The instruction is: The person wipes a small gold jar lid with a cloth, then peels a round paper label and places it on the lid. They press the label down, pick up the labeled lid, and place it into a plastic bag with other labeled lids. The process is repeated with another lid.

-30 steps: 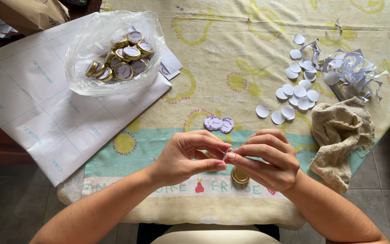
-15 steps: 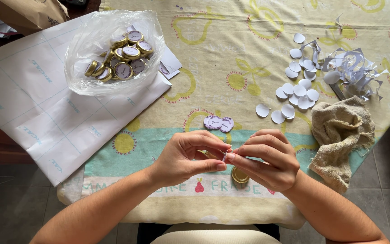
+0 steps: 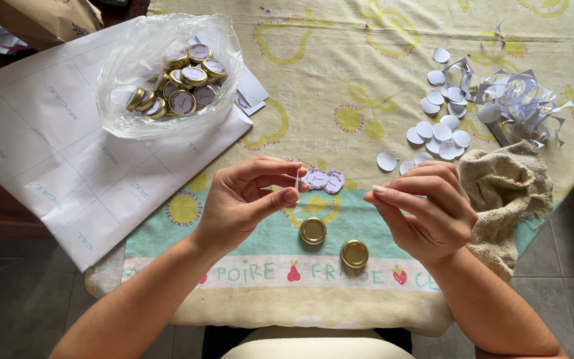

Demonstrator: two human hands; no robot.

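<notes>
hands apart over the fruit-print cloth

the tablecloth (image 3: 367, 80) covers the table, with a large white paper sheet (image 3: 54, 153) at the left edge. on it sits a clear plastic bag (image 3: 147, 73) of gold lids. a beige rag (image 3: 506, 186) lies right, near cut white paper discs (image 3: 441, 130). the left hand (image 3: 247, 199) pinches a small thin sticker (image 3: 296, 179) edge-on. the right hand (image 3: 426, 209) is curled, fingertips together; whether it holds anything i cannot tell. two gold lids (image 3: 313, 231) lie below, between the hands.

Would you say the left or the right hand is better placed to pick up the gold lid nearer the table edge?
Probably the right hand: it hovers close above and beside that gold lid, fingers apparently empty, while the left hand pinches a small sticker.
</notes>
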